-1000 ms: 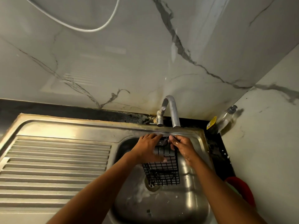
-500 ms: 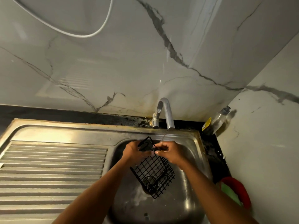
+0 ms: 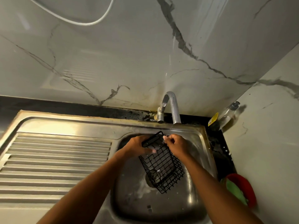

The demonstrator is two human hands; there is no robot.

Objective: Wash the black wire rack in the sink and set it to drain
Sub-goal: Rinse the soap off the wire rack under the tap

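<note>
The black wire rack (image 3: 163, 168) hangs tilted over the steel sink basin (image 3: 192, 189), its solid top bar up near the tap. My left hand (image 3: 137, 146) grips the rack's upper left side, fingers curled round the wires under the bar. My right hand (image 3: 176, 144) pinches the rack's upper right edge, fingers curled. A thin stream of water falls from the curved tap (image 3: 173, 107) onto the rack's top, between my hands. The rack's lower end hangs over the drain.
A ribbed steel draining board (image 3: 53, 160) lies left of the basin. A dish soap bottle (image 3: 226, 117) leans in the back right corner. A red and green item (image 3: 241, 189) sits on the right counter. Marble wall panels rise behind and to the right.
The rack has been turned from hanging flat to tilted, its top bar now up and to the left. Both hands shifted along its top edge. The view moved slightly.
</note>
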